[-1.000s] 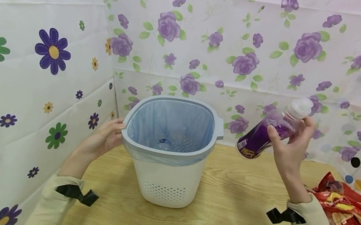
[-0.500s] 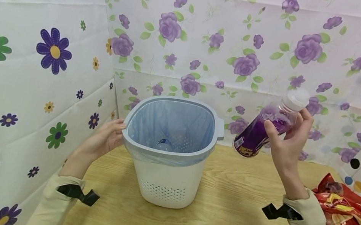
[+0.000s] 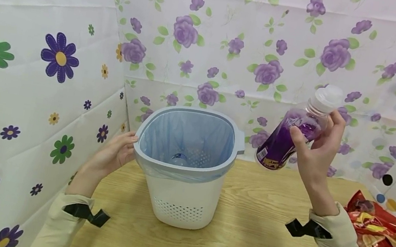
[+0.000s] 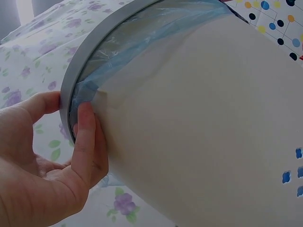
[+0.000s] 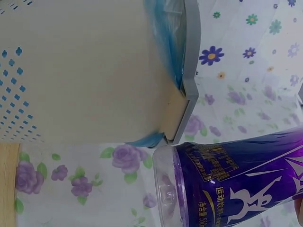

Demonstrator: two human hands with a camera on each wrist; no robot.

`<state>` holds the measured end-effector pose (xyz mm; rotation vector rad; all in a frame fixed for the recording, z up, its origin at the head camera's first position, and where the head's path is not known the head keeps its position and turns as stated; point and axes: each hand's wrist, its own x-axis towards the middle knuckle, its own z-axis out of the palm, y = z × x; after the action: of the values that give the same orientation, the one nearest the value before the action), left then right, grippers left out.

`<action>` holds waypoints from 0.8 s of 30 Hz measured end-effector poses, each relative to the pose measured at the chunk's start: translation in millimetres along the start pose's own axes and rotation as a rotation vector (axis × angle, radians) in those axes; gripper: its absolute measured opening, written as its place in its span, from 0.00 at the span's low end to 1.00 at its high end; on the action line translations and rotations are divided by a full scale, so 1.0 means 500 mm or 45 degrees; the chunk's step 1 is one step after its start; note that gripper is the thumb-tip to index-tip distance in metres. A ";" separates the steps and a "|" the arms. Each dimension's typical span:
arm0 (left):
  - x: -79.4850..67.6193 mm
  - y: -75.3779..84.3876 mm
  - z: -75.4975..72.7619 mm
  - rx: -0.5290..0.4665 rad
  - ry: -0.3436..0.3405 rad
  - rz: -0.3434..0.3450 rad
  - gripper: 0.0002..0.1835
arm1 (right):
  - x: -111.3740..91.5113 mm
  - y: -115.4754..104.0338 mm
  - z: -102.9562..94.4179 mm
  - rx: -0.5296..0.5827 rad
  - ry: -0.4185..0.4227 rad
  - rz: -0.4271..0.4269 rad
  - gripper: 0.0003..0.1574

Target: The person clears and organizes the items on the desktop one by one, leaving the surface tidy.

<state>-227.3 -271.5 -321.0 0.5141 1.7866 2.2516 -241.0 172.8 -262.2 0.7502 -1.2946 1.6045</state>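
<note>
A white trash bin (image 3: 185, 200) with a grey-blue rim stands upright on the table, lined with a blue plastic bag (image 3: 166, 131). Low inside it lies a clear bottle with a blue label (image 3: 179, 159), partly hidden. My left hand (image 3: 112, 151) pinches the bin's left rim; in the left wrist view the thumb is outside the rim (image 4: 67, 90) and the fingers reach under it. To the right of the bin, my right hand (image 3: 316, 157) grips a purple drink bottle (image 3: 280, 141) in mid-air. It tilts, white cap up to the right, base toward the bin, apart from it.
A crumpled red snack bag (image 3: 378, 229) lies on the wooden table (image 3: 250, 236) at the right, beyond my right forearm. Flower-printed sheets (image 3: 231, 52) stand close behind the bin and on the left side.
My right hand has raised the drink bottle a little and shifted it slightly left, bringing it more upright. The left hand and the bin stay put.
</note>
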 end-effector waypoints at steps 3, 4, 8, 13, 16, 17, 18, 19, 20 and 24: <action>0.000 -0.002 0.000 -0.007 -0.011 0.002 0.15 | 0.000 0.007 -0.004 0.010 0.003 0.005 0.43; 0.000 -0.003 0.000 -0.008 -0.015 0.004 0.15 | -0.001 0.008 -0.005 0.015 0.004 0.006 0.43; -0.001 -0.006 0.001 -0.002 -0.026 0.012 0.14 | -0.001 0.004 -0.003 0.037 0.016 -0.004 0.44; -0.002 -0.007 -0.002 -0.002 -0.033 0.027 0.15 | 0.003 -0.011 0.006 0.075 0.040 -0.032 0.43; -0.001 -0.007 -0.004 -0.014 -0.037 0.035 0.14 | 0.005 -0.023 0.013 0.096 0.042 -0.042 0.43; 0.000 -0.007 -0.004 -0.014 -0.037 0.035 0.14 | 0.006 -0.026 0.015 0.100 0.044 -0.044 0.43; 0.000 -0.007 -0.004 -0.019 -0.042 0.038 0.14 | 0.007 -0.029 0.017 0.105 0.045 -0.043 0.43; 0.000 -0.006 -0.003 -0.025 -0.045 0.039 0.14 | 0.008 -0.031 0.018 0.106 0.049 -0.044 0.42; 0.001 -0.006 -0.003 -0.031 -0.049 0.039 0.14 | 0.009 -0.033 0.019 0.107 0.053 -0.044 0.42; 0.001 -0.007 -0.002 -0.039 -0.058 0.042 0.14 | 0.013 -0.037 0.021 0.112 0.066 -0.045 0.42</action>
<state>-228.5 -271.5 -324.5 0.5884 1.7310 2.2665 -227.7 165.0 -246.2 0.7757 -1.1737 1.6508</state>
